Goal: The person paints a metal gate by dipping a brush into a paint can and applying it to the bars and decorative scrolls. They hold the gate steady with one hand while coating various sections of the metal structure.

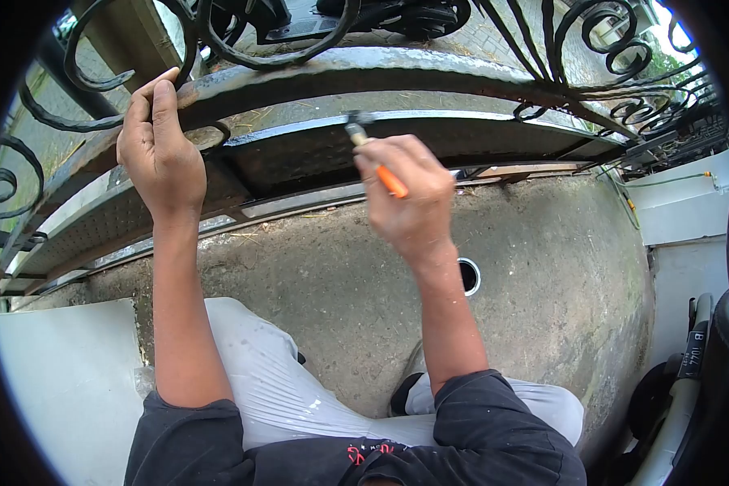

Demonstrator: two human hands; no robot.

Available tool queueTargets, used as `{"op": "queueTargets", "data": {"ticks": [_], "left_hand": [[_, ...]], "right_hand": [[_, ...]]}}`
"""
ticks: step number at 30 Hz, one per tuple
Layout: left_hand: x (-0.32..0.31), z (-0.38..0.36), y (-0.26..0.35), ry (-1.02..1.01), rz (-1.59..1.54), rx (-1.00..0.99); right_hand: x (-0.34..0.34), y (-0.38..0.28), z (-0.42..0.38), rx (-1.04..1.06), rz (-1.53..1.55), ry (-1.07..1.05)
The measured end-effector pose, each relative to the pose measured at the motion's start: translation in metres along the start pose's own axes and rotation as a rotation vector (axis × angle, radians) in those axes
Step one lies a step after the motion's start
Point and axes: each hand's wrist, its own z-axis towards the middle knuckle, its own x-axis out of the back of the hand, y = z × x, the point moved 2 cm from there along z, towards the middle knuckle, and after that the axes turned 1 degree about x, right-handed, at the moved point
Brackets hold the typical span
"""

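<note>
My right hand (pixel 409 190) is closed around a paintbrush (pixel 357 134) with an orange handle end. Its dark bristles are at the lower rail (pixel 300 126) of a black wrought-iron gate, which has a pale, shiny upper edge. Whether the bristles touch the metal is hard to tell. At the upper left, my left hand (pixel 164 162) grips the gate's curved upper rail (pixel 364 65), close to a twisted iron scroll (pixel 190 49). Part of its grip is hidden behind the fingers.
An open round can (pixel 476 277) with dark contents stands on the concrete floor (pixel 332 275), partly behind my right forearm. Beyond the gate is a parked motorbike (pixel 381 16). A white panel (pixel 65 373) lies at lower left; another vehicle (pixel 680 397) stands at right.
</note>
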Motion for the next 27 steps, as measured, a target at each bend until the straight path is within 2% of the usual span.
{"op": "queueTargets", "data": {"ticks": [3, 5, 7, 10, 13, 17, 20, 23, 27], "left_hand": [[0.002, 0.001, 0.001, -0.022, 0.011, 0.004], [0.003, 0.002, -0.002, -0.026, 0.011, -0.045], [0.004, 0.003, -0.002, -0.002, 0.005, -0.055], [0.005, 0.004, -0.004, 0.0, 0.012, -0.064], [0.004, 0.003, -0.001, 0.02, 0.029, -0.095], [0.004, 0.002, -0.001, 0.004, 0.022, -0.056], [0.004, 0.003, 0.0, -0.02, -0.02, -0.069], [0.007, 0.003, 0.006, -0.058, 0.019, -0.049], [0.01, 0.003, 0.003, -0.079, 0.015, -0.064]], "right_hand": [[-0.015, -0.021, -0.003, -0.005, 0.229, -0.043], [-0.002, -0.018, 0.0, -0.048, 0.153, 0.055], [0.018, -0.003, 0.001, -0.054, -0.118, 0.231], [0.018, -0.002, 0.001, -0.175, -0.214, 0.242], [-0.03, -0.023, -0.008, -0.081, -0.124, 0.079], [-0.074, -0.067, -0.014, -0.008, 0.219, -0.01], [-0.078, -0.075, -0.017, -0.065, 0.475, 0.083], [-0.071, -0.038, -0.025, -0.192, 0.387, 0.184], [-0.037, 0.003, -0.044, -0.108, 0.065, 0.362]]}}
